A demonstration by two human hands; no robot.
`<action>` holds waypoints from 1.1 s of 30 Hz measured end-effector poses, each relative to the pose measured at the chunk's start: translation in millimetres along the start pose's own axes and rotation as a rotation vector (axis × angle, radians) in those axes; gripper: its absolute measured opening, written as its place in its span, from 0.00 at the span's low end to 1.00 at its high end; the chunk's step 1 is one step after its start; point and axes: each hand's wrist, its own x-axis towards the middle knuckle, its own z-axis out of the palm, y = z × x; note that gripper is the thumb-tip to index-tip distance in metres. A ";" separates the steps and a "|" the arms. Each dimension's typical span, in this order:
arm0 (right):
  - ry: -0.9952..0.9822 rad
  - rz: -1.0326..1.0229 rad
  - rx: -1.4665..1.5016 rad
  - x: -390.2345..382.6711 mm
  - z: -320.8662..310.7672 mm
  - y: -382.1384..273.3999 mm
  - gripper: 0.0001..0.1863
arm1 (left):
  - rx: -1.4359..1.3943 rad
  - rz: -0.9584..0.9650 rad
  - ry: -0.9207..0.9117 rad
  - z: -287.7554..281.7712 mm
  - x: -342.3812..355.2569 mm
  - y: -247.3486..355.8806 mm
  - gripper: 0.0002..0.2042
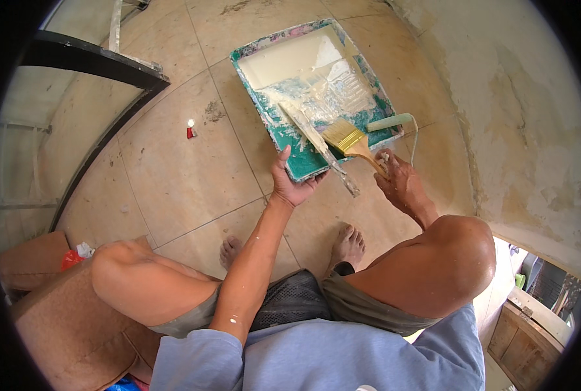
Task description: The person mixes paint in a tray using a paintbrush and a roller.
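Observation:
A green paint tray (303, 166), crusted with old paint, holds cream paint pooled in its far part. My left hand (294, 187) grips the tray's near edge, thumb over the rim. In my right hand (402, 187) is a paintbrush (346, 137), held by its wooden handle. The brush's pale bristles and yellow ferrule lie over the near right part of the tray; whether they touch it I cannot tell. A paint-caked long tool (316, 143) slants across the tray, its handle end past the near edge. Beside the brush, a small pale-green roller (390, 122) lies at the tray's right rim.
Tan floor tiles (179, 189) surround the tray. A small red-and-white object (191, 130) lies left of it. A black-framed glass panel (98, 64) stands at the far left, a stained wall (519, 124) at the right. A brown cushioned seat (75, 319) is at lower left.

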 end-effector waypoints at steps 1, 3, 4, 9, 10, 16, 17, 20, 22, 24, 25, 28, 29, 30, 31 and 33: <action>0.032 -0.022 0.000 0.6 1.6 1.1 0.21 | 0.002 0.003 0.000 -0.9 -0.7 0.5 0.33; 0.097 -0.064 -0.005 3.8 -1.4 -1.0 0.19 | -0.001 -0.005 -0.002 -0.8 -0.2 0.7 0.33; 0.112 -0.088 -0.023 5.8 -8.4 -3.1 0.18 | -0.005 -0.011 -0.006 0.1 0.9 0.3 0.33; 0.092 -0.193 -0.031 32.2 -67.7 -17.7 0.15 | -0.007 -0.016 -0.023 2.4 1.7 0.0 0.33; 0.055 -0.194 -0.074 43.3 -76.1 -21.6 0.14 | -0.007 -0.014 -0.018 0.1 0.6 0.5 0.33; -0.250 -0.375 -0.264 153.1 -117.1 -51.5 0.08 | 0.001 -0.019 -0.020 3.9 3.3 0.7 0.33; -0.325 -0.365 -0.310 172.8 -117.4 -62.0 0.09 | -0.002 -0.023 -0.025 2.8 2.9 1.6 0.33; -0.388 -0.352 -0.400 217.0 -110.1 -82.6 0.09 | -0.020 -0.032 -0.040 -2.9 2.9 3.6 0.33; -0.342 -0.408 -0.463 241.6 -100.8 -83.6 0.08 | -0.042 -0.030 -0.039 -6.0 2.1 3.1 0.33; -0.247 -0.512 -0.549 262.4 -92.0 -81.4 0.07 | -0.044 -0.039 -0.056 -4.9 2.0 2.5 0.32; -0.135 -0.587 -0.521 270.5 -91.8 -77.4 0.07 | -0.044 -0.045 -0.066 -3.5 2.8 1.9 0.31; 0.034 -0.635 -0.440 264.4 -98.6 -86.8 0.08 | -0.064 -0.040 -0.084 -5.0 2.9 1.6 0.30; 0.001 -0.523 -0.421 261.2 -103.0 -94.9 0.08 | -0.075 -0.035 -0.078 -7.9 0.7 2.8 0.30; -0.023 -0.405 -0.412 258.1 -111.0 -98.5 0.09 | -0.069 -0.031 -0.084 -7.9 1.2 2.9 0.30; -0.047 -0.285 -0.401 254.3 -115.2 -99.0 0.09 | -0.062 -0.027 -0.089 -7.9 1.6 2.7 0.30; -0.061 -0.352 -0.378 235.0 -130.5 -83.1 0.09 | -0.055 -0.031 -0.096 -4.2 4.1 0.5 0.31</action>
